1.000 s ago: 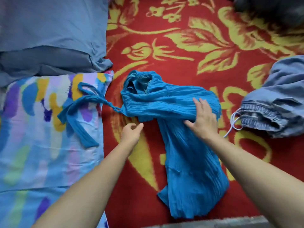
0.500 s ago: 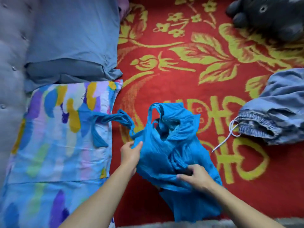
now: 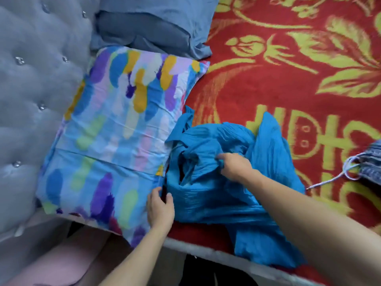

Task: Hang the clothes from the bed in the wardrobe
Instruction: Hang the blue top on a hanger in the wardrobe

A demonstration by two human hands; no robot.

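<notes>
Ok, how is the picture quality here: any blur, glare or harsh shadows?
Head view: motion blur smears the right hand and the blue garment it grips; head view: the left hand is somewhat sharper; head view: light is soft and even, no glare beyond small glints on the studs of the tufted headboard.

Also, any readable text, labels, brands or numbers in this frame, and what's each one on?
No plainly readable words, brands or numbers.
Red blanket: yellow woven character-like motif, partly covered by the blue garment and blurred; may be "囍", cannot confirm.
Blue garment and patterned pillow: no tag or label shows.
</notes>
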